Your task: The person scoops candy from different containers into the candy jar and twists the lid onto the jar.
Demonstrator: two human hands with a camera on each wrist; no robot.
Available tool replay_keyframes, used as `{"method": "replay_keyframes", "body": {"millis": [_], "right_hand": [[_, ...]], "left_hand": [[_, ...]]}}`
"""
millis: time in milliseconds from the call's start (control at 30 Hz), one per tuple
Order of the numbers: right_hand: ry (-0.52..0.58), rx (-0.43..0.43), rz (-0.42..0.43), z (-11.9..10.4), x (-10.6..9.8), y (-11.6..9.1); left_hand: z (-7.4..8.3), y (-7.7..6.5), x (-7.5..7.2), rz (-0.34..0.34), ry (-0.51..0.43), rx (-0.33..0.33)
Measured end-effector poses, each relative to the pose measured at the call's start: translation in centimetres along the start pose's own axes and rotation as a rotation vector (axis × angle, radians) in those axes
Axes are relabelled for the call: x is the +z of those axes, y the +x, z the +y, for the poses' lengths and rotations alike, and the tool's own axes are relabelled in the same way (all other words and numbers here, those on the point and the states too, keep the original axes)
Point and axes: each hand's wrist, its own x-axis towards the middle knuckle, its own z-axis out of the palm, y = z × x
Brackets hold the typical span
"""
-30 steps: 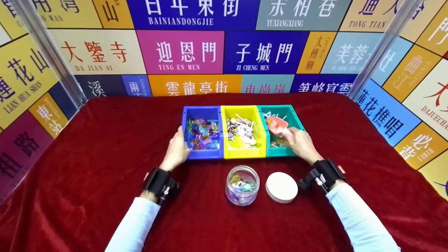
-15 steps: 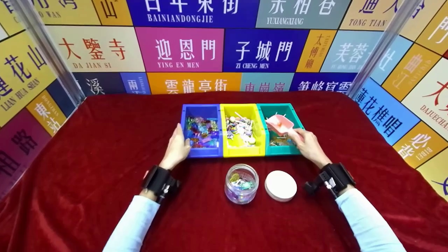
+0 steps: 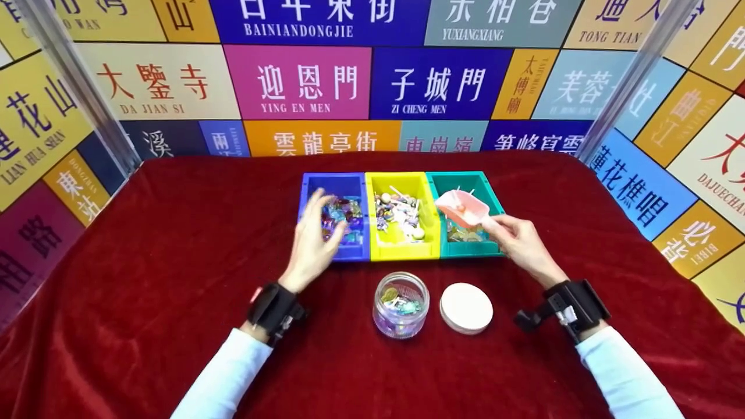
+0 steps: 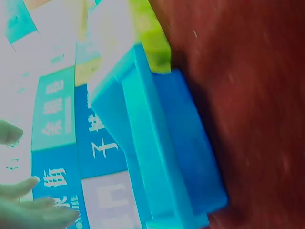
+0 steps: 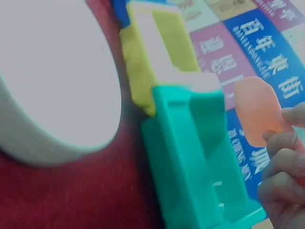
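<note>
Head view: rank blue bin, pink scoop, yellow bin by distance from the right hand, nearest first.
From the right hand:
1. Pink scoop, held in it.
2. Yellow bin, middle of the row.
3. Blue bin, left end of the row.

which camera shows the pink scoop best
The head view: the pink scoop shows its open bowl and part of its handle, gripped by the right hand over the green bin. The right wrist view shows the bowl larger but the handle mostly covered; the left wrist view lacks it.
</note>
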Motion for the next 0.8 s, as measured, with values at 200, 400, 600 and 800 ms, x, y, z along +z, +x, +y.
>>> {"method": "replay_keyframes", "body": {"millis": [200, 400, 600, 800], "right_hand": [[0.06, -0.009, -0.141, -1.5, 0.3, -1.2], [-0.014, -0.084, -0.289, -3.5, 0.6, -2.5], [-0.117, -0.174, -0.359, -5.7, 1.1, -3.5], [-0.21, -0.219, -0.42, -5.5, 1.1, -3.7]], "left_hand": [[1.3, -0.4, 0.6, -0.257, -0.243, 0.003], [2.1, -1.0, 0.9, -0.605, -0.339, -0.063], [2.5, -1.5, 1.2, -0.861, -0.361, -0.097], [2.8, -2.1, 1.9, -1.001, -0.3, -0.101]]}}
